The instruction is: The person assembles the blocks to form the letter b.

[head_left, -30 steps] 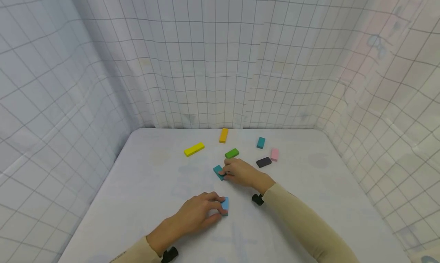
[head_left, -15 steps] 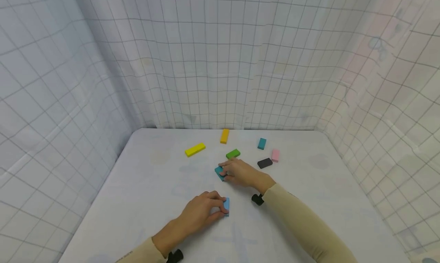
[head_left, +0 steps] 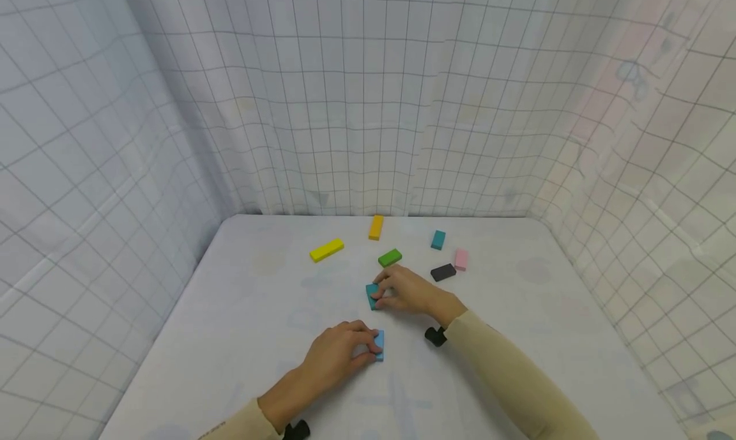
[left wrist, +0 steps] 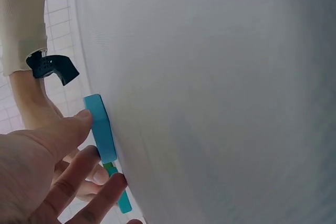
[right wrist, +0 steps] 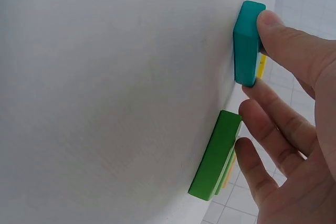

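My left hand (head_left: 342, 350) holds a light blue block (head_left: 379, 345) flat on the white tabletop, thumb at the near end and fingertips at the far end. In the left wrist view the thumb lies against one end of that blue block (left wrist: 102, 129). Farther out, my right hand (head_left: 408, 290) pinches a teal block (head_left: 372, 296) by its ends. The right wrist view has the thumb on the top end of this teal block (right wrist: 247, 45) and a fingertip at its lower end. A green block (head_left: 390, 257) lies just beyond the right hand.
Toward the back lie a yellow block (head_left: 326, 250), an orange block (head_left: 375, 227) and a second teal block (head_left: 438, 239). Right of the right hand are a black block (head_left: 443, 273) and a pink block (head_left: 461, 259). A checked white curtain (head_left: 379, 108) surrounds the table.
My right hand has turned the teal block straighter and drawn it slightly nearer and to the right. The left hand and the blue block have hardly moved.
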The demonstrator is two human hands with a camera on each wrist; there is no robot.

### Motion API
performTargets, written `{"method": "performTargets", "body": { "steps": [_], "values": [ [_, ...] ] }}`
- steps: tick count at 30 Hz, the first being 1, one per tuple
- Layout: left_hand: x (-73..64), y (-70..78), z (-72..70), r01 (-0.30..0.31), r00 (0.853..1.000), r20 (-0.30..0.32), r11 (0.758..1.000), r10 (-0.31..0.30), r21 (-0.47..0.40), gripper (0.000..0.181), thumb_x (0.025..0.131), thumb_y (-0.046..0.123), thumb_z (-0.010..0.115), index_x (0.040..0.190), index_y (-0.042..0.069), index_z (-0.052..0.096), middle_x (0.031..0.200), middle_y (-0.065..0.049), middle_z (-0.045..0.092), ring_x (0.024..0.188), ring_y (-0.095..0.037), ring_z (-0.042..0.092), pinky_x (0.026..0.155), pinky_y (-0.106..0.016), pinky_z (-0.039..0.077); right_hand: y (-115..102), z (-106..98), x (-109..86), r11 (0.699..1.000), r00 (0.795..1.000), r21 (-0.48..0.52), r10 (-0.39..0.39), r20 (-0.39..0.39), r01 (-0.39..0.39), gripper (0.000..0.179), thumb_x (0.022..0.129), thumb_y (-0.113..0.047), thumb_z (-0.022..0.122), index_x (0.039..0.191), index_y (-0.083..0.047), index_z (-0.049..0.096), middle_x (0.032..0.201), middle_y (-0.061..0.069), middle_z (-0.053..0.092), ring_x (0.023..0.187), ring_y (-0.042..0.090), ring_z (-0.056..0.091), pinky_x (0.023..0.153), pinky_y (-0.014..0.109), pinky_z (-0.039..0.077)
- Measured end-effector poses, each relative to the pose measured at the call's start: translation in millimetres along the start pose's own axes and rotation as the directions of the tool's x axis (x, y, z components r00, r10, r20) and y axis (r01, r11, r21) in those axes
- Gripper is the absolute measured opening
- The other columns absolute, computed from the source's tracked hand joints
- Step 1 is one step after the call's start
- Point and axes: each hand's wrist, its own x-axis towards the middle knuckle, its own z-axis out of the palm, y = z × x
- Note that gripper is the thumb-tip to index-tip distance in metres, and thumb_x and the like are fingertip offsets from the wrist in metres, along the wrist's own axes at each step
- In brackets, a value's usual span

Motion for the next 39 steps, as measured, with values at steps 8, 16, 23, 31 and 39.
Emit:
{"method": "performTargets", "body": {
  "steps": [8, 16, 23, 31, 39],
  "values": [
    [-1.7, 5.5, -2.6, -0.007, 1.000, -0.028, 0.999, 0.008, 0.042, 0.018, 0.098, 0.024, 0.096, 0.116, 0.023, 0.093, 0.130, 0.007, 0.086, 0.116, -0.023, 0.084, 0.095, -0.044, 0.070, -1, 1, -5.9, 1.000, 0.999, 0.010, -0.008, -0.039, 0.008, 0.011, 0.106, -0.026, 0.090, 0.111, -0.016, 0.092, 0.136, 0.007, 0.077, 0.131, 0.028, 0.071, 0.120, 0.049, 0.059],
    [-1.5, 12.1, -4.5, 0.009, 0.999, -0.038, 0.988, -0.004, 0.152, 0.017, 0.097, 0.026, 0.097, 0.114, 0.027, 0.095, 0.136, 0.007, 0.082, 0.114, -0.025, 0.081, 0.092, -0.055, 0.068, -2, 4, -10.1, 0.998, 0.998, 0.056, 0.014, -0.069, -0.010, 0.009, 0.103, -0.028, 0.093, 0.109, -0.020, 0.093, 0.128, 0.001, 0.078, 0.125, 0.023, 0.071, 0.115, 0.048, 0.058],
    [-3.4, 12.3, -1.4, 0.046, 0.998, -0.041, 0.990, -0.041, 0.132, 0.018, 0.096, 0.028, 0.098, 0.114, 0.026, 0.095, 0.135, 0.001, 0.080, 0.120, -0.030, 0.079, 0.097, -0.062, 0.067, -2, 9, -15.1, 0.996, 0.996, 0.094, 0.003, -0.087, 0.005, 0.011, 0.102, -0.029, 0.094, 0.109, -0.020, 0.093, 0.125, -0.001, 0.078, 0.120, 0.021, 0.074, 0.109, 0.042, 0.062],
    [-4.0, 11.6, -1.1, 0.056, 0.998, -0.043, 0.990, -0.051, 0.132, 0.019, 0.095, 0.028, 0.098, 0.114, 0.028, 0.095, 0.134, 0.001, 0.079, 0.112, -0.026, 0.077, 0.092, -0.058, 0.067, -5, 13, -19.5, 0.990, 0.997, 0.141, -0.003, -0.077, 0.014, 0.009, 0.101, -0.027, 0.095, 0.107, -0.020, 0.093, 0.121, -0.003, 0.076, 0.115, 0.014, 0.074, 0.105, 0.034, 0.062],
    [-4.9, 12.5, -1.0, 0.072, 0.997, -0.035, 0.990, -0.068, 0.122, 0.020, 0.095, 0.030, 0.098, 0.115, 0.031, 0.095, 0.132, 0.001, 0.077, 0.107, -0.023, 0.075, 0.084, -0.050, 0.065, -6, 16, -23.8, 0.989, 0.997, 0.145, -0.025, -0.078, 0.036, 0.009, 0.100, -0.027, 0.096, 0.106, -0.020, 0.094, 0.118, -0.005, 0.074, 0.114, 0.012, 0.071, 0.103, 0.031, 0.061]
  ]
}}
